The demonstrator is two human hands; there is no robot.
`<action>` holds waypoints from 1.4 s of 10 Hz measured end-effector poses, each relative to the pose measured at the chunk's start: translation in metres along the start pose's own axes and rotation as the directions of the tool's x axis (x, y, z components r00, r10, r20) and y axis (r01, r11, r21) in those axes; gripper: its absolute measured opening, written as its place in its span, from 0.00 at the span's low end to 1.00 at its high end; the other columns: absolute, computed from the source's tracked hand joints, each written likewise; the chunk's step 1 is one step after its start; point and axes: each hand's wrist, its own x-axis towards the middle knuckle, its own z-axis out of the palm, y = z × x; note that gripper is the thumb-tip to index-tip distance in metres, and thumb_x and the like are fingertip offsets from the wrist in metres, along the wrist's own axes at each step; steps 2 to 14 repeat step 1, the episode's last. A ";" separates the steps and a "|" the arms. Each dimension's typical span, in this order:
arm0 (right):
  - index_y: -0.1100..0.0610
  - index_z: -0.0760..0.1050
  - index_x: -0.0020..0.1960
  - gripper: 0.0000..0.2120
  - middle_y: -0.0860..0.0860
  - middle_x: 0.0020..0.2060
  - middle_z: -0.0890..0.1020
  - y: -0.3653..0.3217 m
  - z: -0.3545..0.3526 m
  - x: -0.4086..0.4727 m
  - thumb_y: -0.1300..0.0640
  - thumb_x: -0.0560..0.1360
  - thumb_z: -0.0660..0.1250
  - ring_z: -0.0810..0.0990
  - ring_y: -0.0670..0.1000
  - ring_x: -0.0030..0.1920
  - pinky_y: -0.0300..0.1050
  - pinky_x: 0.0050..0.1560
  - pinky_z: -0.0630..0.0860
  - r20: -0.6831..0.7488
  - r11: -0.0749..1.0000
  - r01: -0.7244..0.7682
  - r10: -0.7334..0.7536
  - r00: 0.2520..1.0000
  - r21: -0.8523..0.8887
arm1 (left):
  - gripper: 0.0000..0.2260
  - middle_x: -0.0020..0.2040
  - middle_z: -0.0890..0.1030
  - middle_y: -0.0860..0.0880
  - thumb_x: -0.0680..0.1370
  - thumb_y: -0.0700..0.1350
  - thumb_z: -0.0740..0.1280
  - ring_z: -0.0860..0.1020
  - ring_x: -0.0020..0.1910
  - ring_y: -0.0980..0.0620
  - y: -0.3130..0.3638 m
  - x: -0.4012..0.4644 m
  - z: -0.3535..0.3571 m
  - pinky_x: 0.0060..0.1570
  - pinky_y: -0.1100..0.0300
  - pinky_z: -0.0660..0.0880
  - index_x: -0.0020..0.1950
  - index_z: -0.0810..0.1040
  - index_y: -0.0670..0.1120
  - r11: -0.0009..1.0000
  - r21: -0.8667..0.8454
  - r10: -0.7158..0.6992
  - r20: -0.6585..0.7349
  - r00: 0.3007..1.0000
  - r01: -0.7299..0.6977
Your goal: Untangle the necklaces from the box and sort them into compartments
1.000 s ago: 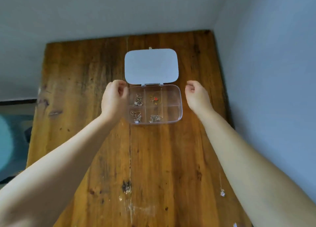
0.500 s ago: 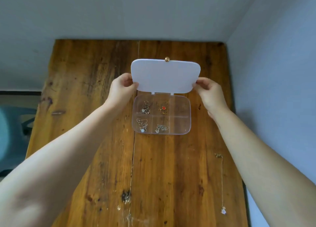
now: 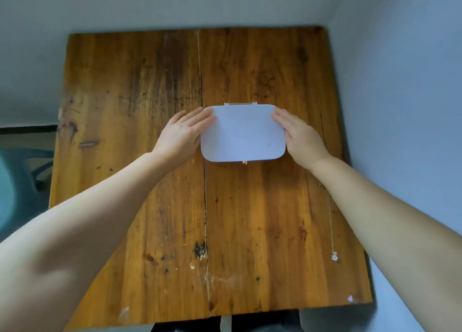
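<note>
Though the white lid (image 3: 242, 134) fills the middle of the head view, no brand, label or writing can be read on it or anywhere else. The box (image 3: 243, 156) lies closed on the wooden table (image 3: 130, 101), a little right of the seam between the two boards, so its compartments and whatever they hold are hidden. The lid is plain, pale and round-cornered, with a hinge strip (image 3: 240, 103) along its far edge and one small gold clasp (image 3: 244, 162) at the middle of its near edge.

One box is in view, and one necklace (image 3: 331, 221) lies outside it: a thin chain stretched along the right side of the table, well apart from the box, with a small clear pendant (image 3: 334, 256) at its near end.

Two bare hands flank the box. The left hand (image 3: 183, 134) lies flat, fingers extended, its fingertips touching the lid's left edge. The right hand (image 3: 300, 136) lies likewise flat against the right edge. Neither hand curls around anything; both press with fingers spread out straight.
</note>
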 end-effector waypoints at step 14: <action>0.55 0.65 0.72 0.19 0.52 0.73 0.65 -0.029 -0.016 -0.005 0.62 0.81 0.56 0.63 0.54 0.72 0.44 0.67 0.62 -0.039 0.998 -0.057 0.057 0.998 -0.004 | 0.19 0.73 0.65 0.44 0.80 0.38 0.60 0.61 0.73 0.43 0.005 -0.005 -0.001 0.71 0.43 0.56 0.71 0.66 0.45 1.000 0.004 -0.028 0.020 0.999 0.028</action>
